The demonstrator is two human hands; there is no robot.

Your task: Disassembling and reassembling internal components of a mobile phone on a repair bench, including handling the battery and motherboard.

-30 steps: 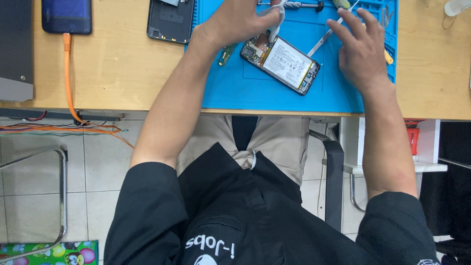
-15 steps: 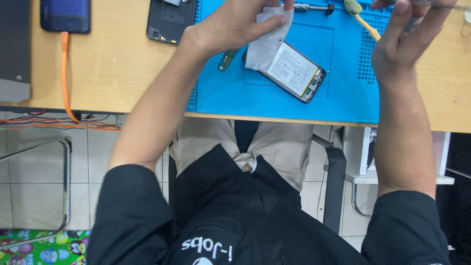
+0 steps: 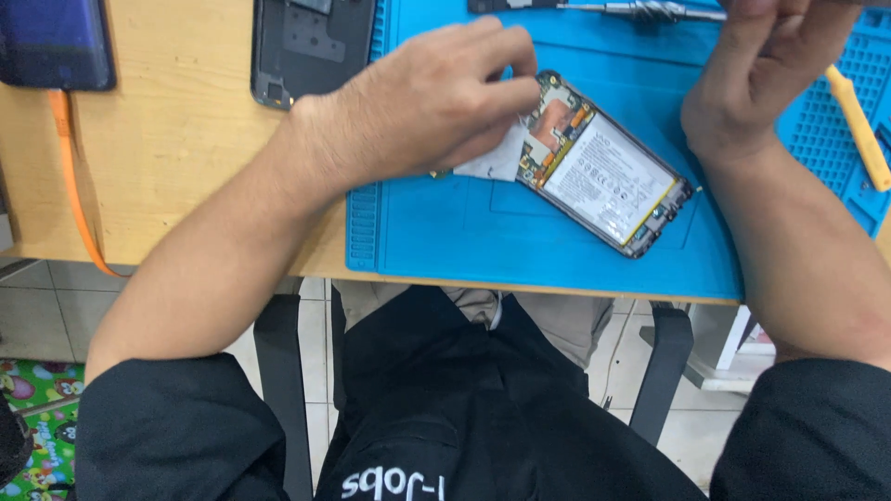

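Since half a second ago the left hand (image 3: pixel 436 97) has come down from the mat's top edge and now sits beside the opened phone (image 3: pixel 603 167), its fingers pinching a pale grey cover piece (image 3: pixel 492 160) that touches the phone's upper end. The phone lies tilted on the blue repair mat (image 3: pixel 483 232), battery and circuit board facing up. The right hand (image 3: pixel 766 70) is raised over the mat's upper right, fingers loosely curled and partly out of frame; I cannot tell whether it holds anything. A screwdriver (image 3: pixel 640 11) lies along the top edge, a yellow pry tool (image 3: pixel 858 125) at right, and a dark back cover (image 3: pixel 311 42) rests on the wooden table (image 3: pixel 176 158).
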